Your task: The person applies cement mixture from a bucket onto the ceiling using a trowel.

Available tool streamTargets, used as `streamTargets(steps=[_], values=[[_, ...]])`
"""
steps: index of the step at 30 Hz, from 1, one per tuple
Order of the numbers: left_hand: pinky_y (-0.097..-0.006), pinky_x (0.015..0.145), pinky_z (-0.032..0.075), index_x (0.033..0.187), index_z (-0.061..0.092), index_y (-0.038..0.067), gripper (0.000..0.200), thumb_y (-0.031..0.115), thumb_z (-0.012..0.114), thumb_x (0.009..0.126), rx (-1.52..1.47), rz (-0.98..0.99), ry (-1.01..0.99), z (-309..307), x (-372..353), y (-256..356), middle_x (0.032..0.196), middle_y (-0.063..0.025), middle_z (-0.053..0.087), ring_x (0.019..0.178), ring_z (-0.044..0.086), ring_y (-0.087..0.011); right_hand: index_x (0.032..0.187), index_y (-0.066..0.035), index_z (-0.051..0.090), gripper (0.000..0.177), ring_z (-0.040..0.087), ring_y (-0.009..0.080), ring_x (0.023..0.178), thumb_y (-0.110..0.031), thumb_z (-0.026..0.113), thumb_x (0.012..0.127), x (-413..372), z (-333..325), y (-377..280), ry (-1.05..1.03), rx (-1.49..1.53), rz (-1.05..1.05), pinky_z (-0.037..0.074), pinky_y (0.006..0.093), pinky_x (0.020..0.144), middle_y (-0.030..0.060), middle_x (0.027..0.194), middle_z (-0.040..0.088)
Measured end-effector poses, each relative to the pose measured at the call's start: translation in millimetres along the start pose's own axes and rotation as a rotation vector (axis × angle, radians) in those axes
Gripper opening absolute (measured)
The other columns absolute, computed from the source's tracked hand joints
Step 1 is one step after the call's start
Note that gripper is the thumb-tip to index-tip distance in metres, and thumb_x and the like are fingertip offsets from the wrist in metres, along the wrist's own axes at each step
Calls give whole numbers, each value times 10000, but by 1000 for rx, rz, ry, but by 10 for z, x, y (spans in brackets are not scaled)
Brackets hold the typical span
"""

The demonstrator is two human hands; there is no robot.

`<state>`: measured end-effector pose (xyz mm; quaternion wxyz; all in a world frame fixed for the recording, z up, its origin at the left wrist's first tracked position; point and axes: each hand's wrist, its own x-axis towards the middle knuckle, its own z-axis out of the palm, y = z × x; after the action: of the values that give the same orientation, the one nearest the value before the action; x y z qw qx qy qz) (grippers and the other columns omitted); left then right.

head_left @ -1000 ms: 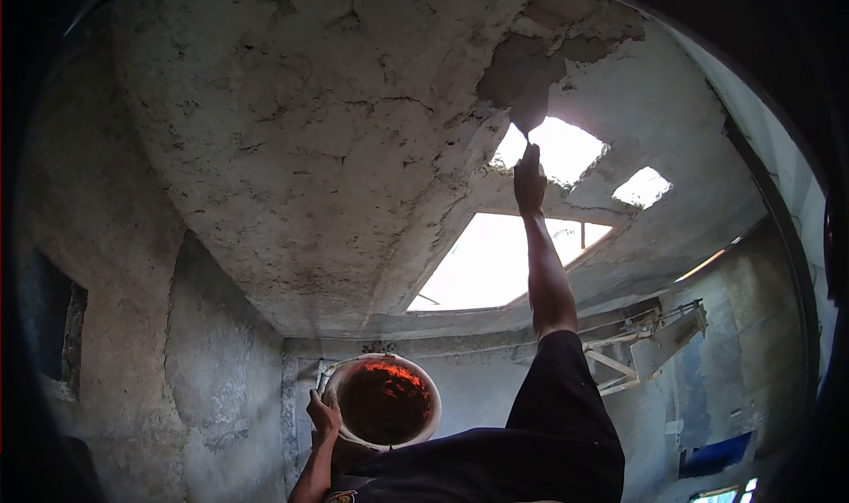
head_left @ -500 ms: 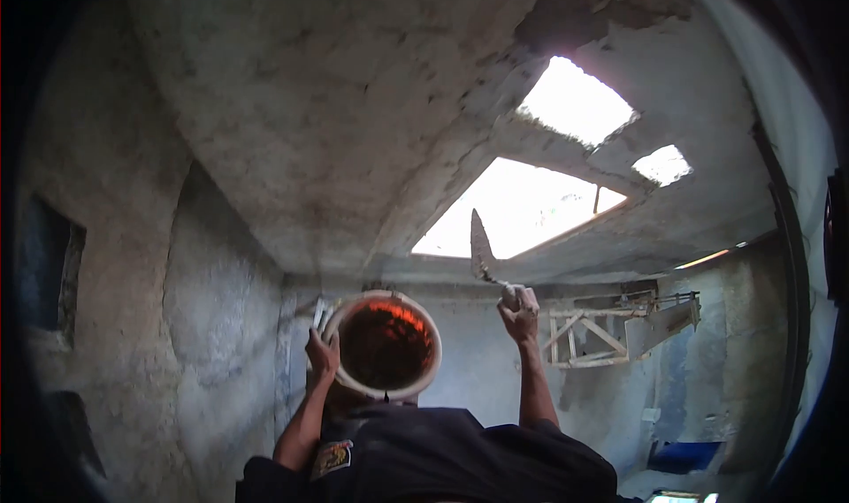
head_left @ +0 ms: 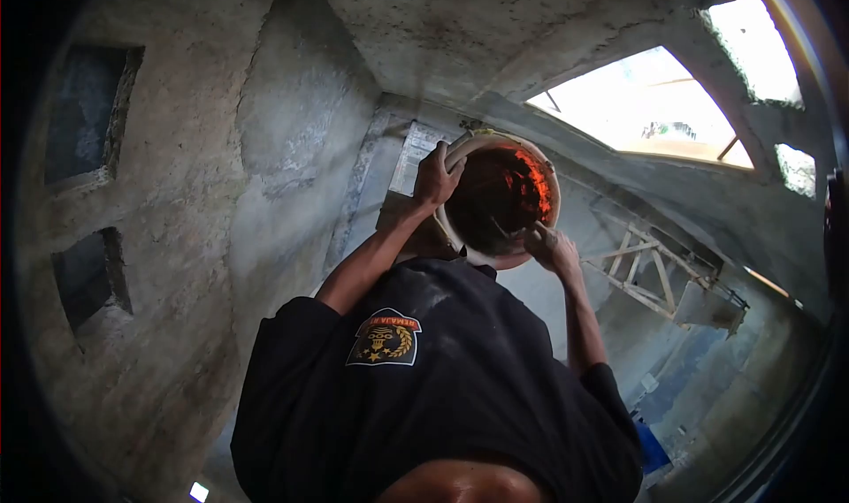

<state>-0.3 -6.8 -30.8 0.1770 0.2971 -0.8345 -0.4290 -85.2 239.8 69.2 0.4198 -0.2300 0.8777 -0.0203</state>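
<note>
My left hand [head_left: 438,180] is closed around the rim of a round bucket [head_left: 448,229] and holds it tilted in front of my chest. Dark material [head_left: 482,189] lies inside, and the bucket's inner wall glows orange-red on the right. At the bucket's lower right edge, my right hand [head_left: 554,250] is closed on the handle of a trowel. The trowel's blade [head_left: 509,232] reaches into the bucket and is mostly lost in the dark interior.
Rough grey plastered walls [head_left: 296,149] surround me. A large bright opening [head_left: 646,105] is at upper right, with smaller ones beside it. A wooden frame [head_left: 650,273] stands right of my right arm. Two dark recesses [head_left: 88,114] mark the left wall. Something blue [head_left: 653,450] lies lower right.
My right hand has lowered the trowel from beside the bucket, blade up, into the bucket's mouth. The view has tilted and turned; the bucket now appears higher and further right.
</note>
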Motion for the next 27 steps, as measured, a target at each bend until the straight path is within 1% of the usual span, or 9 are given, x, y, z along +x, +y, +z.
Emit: streamTargets(steps=[9, 12, 14, 16, 17, 18, 22, 25, 27], values=[[-425, 584, 443, 829, 483, -8, 368, 347, 577, 802, -38, 23, -58, -165, -19, 76, 714, -235, 558, 701, 560, -405, 994, -203, 578, 272, 597, 275, 876, -357, 514, 779, 439, 299, 55, -82, -160, -82, 479, 410, 704, 68, 940, 620], [-430, 563, 433, 817, 477, -8, 357, 342, 545, 829, -62, 63, 3, -150, -51, 56, 691, -237, 546, 678, 551, -411, 1011, -154, 564, 284, 609, 276, 812, -332, 512, 796, 453, 395, 88, -97, -174, -284, 485, 391, 692, 95, 916, 613], [-433, 552, 425, 809, 473, -7, 349, 336, 533, 837, -68, 65, 8, -158, -92, 65, 677, -238, 539, 665, 545, -415, 961, -151, 575, 206, 592, 229, 802, -226, 511, 780, 650, 721, 333, 15, -382, -716, 495, 365, 654, 28, 886, 587], [-440, 531, 407, 789, 463, -2, 340, 329, 517, 849, -70, 96, 56, -141, -95, 49, 645, -240, 520, 630, 527, -421, 953, -136, 574, 209, 582, 219, 812, -218, 518, 769, 1100, 1403, 849, 113, -266, -759, 494, 359, 659, 30, 867, 580], [-440, 531, 407, 789, 463, -2, 340, 329, 517, 849, -72, 96, 44, -138, -117, 54, 645, -240, 520, 630, 527, -421, 944, -121, 574, 212, 573, 209, 821, -209, 524, 757, 923, 1205, 590, 210, -158, -807, 492, 353, 664, 32, 848, 573], [-440, 530, 408, 786, 460, -2, 343, 330, 516, 849, -60, 78, 45, -151, -122, 49, 648, -241, 521, 629, 526, -421, 924, -101, 573, 205, 558, 207, 898, -233, 539, 771, 739, 910, 399, 7, -326, -807, 486, 338, 709, 39, 924, 583], [-443, 529, 407, 779, 456, -2, 351, 336, 516, 849, -40, 55, 84, -124, -106, 10, 636, -242, 522, 616, 525, -425, 978, -83, 574, 256, 561, 220, 913, -254, 544, 789, 461, 571, 209, -18, -234, -778, 485, 321, 726, 53, 1021, 578], [-445, 527, 407, 777, 458, -3, 348, 333, 517, 849, -17, 54, 132, -90, -85, -61, 630, -242, 525, 610, 526, -427, 1044, -60, 559, 343, 589, 226, 850, -285, 560, 784, 362, 461, 196, -56, -39, -554, 494, 311, 700, 84, 1004, 596], [-446, 526, 408, 773, 460, -3, 345, 329, 518, 849, -10, 58, 158, -72, -88, -83, 628, -243, 528, 607, 527, -428, 1085, -42, 538, 411, 607, 211, 659, -277, 585, 751, 95, 114, 28, -250, 178, -418, 499, 318, 571, 109, 844, 618]])
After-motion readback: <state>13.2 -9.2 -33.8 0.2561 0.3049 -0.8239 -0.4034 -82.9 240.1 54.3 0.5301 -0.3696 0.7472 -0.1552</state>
